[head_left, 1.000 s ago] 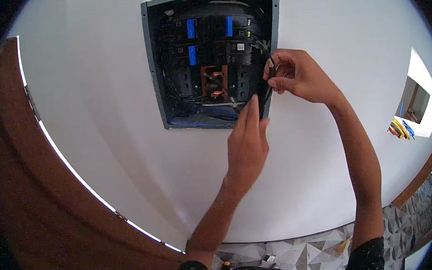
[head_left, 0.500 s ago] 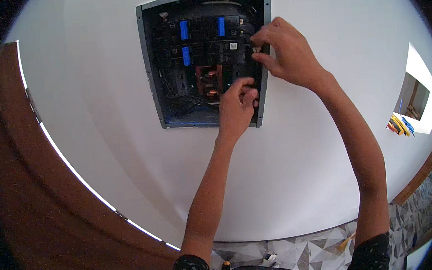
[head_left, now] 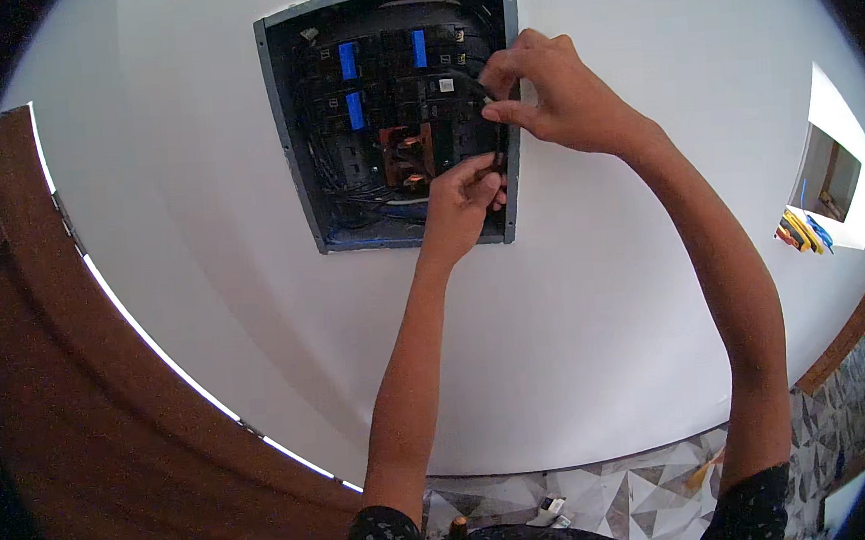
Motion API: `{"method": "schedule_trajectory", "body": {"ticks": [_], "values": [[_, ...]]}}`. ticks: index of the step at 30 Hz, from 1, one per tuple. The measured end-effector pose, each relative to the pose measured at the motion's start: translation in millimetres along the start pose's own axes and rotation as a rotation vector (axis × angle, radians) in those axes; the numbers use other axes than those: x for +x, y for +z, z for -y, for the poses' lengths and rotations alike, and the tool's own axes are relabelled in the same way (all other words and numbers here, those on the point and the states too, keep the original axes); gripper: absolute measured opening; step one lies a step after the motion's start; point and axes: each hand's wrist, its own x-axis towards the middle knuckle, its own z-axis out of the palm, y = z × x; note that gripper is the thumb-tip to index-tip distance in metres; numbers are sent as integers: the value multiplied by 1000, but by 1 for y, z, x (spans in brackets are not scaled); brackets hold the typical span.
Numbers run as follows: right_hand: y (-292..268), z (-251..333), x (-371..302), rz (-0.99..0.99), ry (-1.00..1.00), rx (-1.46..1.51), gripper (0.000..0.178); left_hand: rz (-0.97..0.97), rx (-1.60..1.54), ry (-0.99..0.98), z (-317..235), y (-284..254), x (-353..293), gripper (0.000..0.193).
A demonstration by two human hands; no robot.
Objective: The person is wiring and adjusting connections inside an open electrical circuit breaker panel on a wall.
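Note:
A grey electrical panel box is set into the white wall in front of me. Inside it sit black circuit breakers, some with blue switch levers, above a reddish-brown block with copper bus bars. My right hand reaches over the box's right edge, thumb and fingers pinched on a black wire that curves toward the breakers. Below it, my left hand is closed with curled fingers at the lower right inside the box. What it grips, probably the same wire's lower part, is mostly hidden.
Dark loose wires fill the box's lower left. On the right, yellow and blue-handled tools lie by a square wall opening. A brown door stands left. On the patterned floor lies a small white object.
The view has shifted slightly, moving the box a little left and up. The black wire by my right hand now shows curving toward the breakers. Both hands stay at the box's right side.

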Motion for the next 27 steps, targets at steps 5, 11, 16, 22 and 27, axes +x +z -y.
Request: {"method": "schedule_trajectory", "body": {"ticks": [5, 11, 16, 22, 27], "values": [[-1, -1, 2, 2, -89, -164, 19, -25, -30, -38, -3, 5, 1, 29], [24, 8, 0, -145, -431, -442, 29, 27, 181, -39, -2, -1, 2, 28], [13, 10, -3, -109, -104, 8, 36, -91, -91, 182, -8, 7, -10, 33], [15, 3, -20, -96, -112, 240, 32, -157, -8, 198, -45, 5, -19, 32], [10, 12, -32, -55, 23, 421, 23, -215, -47, 195, -64, -6, -22, 29]]}}
